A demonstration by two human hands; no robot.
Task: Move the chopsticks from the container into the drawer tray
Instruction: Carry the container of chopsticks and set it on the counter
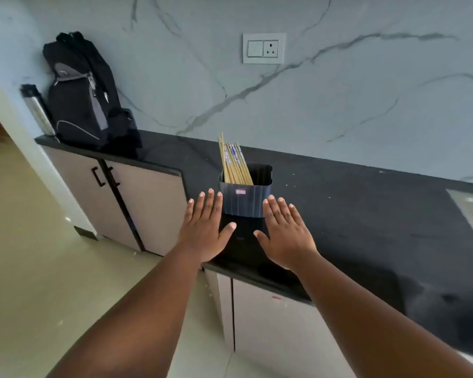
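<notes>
Head view: chopsticks (pixel 234 165) stand in the dark container (pixel 245 197) at frame centre. Left hand (pixel 205 227) and right hand (pixel 286 236) flank it, fingers spread flat, holding nothing.

The container (pixel 245 196) at centre frame was dark navy with a small red label, and the chopsticks (pixel 234 165) were pale yellow with blue print. The countertop (pixel 366 214) was black, the wall (pixel 339 91) grey-veined white marble, and the backpack (pixel 85 94) at upper left black and grey.

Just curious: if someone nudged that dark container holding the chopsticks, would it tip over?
Possibly. The container looks like thin plastic, so probably light. The chopsticks lean to its left side and stick out well above the rim, likely making it top-heavy. On the smooth black counter it might slide first.
</notes>
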